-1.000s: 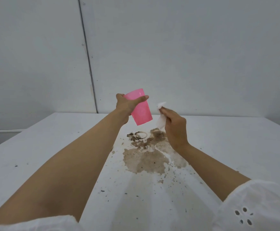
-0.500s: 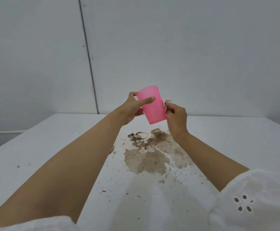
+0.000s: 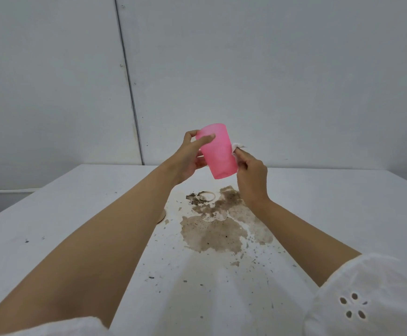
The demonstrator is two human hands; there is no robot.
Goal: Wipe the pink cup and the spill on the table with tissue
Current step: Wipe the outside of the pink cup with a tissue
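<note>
Raised higher now: translucent pink plastic cup (image 3: 218, 151), left hand (image 3: 189, 158) gripping it, right hand (image 3: 251, 177) pinching white tissue (image 3: 236, 147) against its three-o'clock wall. Cup-wiping step; next, brown spill (image 3: 218, 226) at six o'clock.

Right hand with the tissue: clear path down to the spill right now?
Probably yes. The right hand pinches the tissue against the pink cup, directly above the spill; nothing lies between.

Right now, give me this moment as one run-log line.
left hand: holds pink plastic cup aloft | right hand: presses white tissue against cup side | brown spill: unwiped on white table
</note>
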